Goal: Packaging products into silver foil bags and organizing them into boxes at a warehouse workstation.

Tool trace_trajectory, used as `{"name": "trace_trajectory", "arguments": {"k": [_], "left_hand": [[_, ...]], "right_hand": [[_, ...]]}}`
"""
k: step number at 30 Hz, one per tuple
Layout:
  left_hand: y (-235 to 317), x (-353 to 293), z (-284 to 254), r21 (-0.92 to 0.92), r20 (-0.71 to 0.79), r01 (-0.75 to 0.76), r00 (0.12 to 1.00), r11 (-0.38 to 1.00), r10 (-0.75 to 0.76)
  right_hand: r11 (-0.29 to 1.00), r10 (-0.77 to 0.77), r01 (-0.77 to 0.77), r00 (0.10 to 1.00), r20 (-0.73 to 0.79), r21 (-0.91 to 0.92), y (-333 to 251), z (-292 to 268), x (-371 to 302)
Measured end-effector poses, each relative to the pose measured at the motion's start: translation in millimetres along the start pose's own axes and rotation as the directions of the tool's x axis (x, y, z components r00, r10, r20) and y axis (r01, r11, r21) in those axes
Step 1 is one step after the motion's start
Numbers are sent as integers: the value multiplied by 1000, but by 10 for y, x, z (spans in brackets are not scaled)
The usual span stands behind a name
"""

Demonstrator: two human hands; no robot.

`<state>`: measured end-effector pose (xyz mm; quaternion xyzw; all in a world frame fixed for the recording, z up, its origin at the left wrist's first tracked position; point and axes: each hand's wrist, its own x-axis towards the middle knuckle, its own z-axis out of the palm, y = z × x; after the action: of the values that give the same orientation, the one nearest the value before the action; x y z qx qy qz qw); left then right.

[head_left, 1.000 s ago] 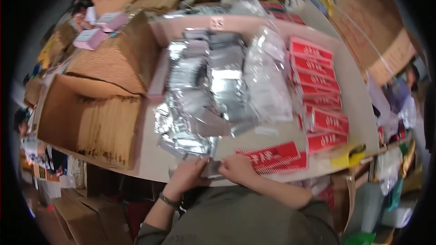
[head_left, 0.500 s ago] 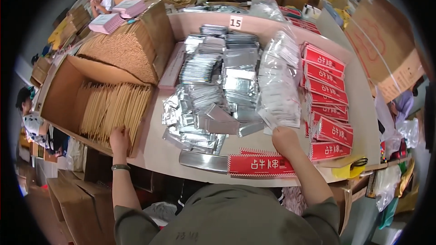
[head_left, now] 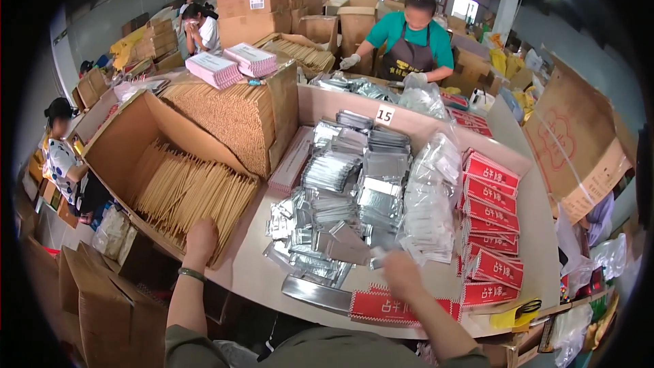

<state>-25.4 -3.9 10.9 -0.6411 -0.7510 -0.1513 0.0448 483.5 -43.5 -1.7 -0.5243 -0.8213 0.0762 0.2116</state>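
My left hand (head_left: 202,237) is at the near end of a cardboard box (head_left: 112,153), its fingers curled on the thin wooden sticks (head_left: 194,184) that fill it. My right hand (head_left: 403,274), smeared by motion, is closed on a small whitish packet (head_left: 377,255), its details blurred. That hand hovers over the near edge of the silver foil packets (head_left: 334,170), which lie in several overlapping rows. Just below it are red printed sleeves (head_left: 381,308), partly covered by my forearm. A clear bag of white packets (head_left: 430,211) lies to the right of the foil rows.
Stacked red sleeves (head_left: 492,215) line the table's right side, with yellow material (head_left: 514,315) near them. A curved metal strip (head_left: 317,294) lies at the front edge. Behind the partition (head_left: 327,103), a co-worker (head_left: 412,44) in gloves handles foil packets. A big carton (head_left: 579,136) stands at right.
My right hand has moved left from the white packets to the foil packets' near edge, carrying a small whitish packet. My left hand stays at the sticks. The view has tilted up.
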Motion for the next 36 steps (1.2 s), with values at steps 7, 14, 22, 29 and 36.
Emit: {"name": "trace_trajectory", "arguments": {"k": [7, 14, 22, 29, 36], "left_hand": [[111, 151, -121, 228, 184, -118, 980, 966, 76], [-79, 102, -21, 133, 126, -48, 991, 990, 31], [255, -263, -118, -497, -282, 48, 935, 867, -214], [779, -956, -166, -830, 524, 386, 788, 404, 324], [1404, -1150, 377, -758, 453, 57, 762, 650, 462]], "right_hand": [[973, -213, 225, 962, -171, 53, -368, 669, 401], [956, -95, 126, 987, -129, 264, -492, 530, 336], [934, -353, 347, 933, 71, 80, -983, 681, -72], [924, -248, 257, 966, -67, 282, -766, 184, -301], [930, -285, 257, 956, 75, 264, -567, 289, -540]]}}
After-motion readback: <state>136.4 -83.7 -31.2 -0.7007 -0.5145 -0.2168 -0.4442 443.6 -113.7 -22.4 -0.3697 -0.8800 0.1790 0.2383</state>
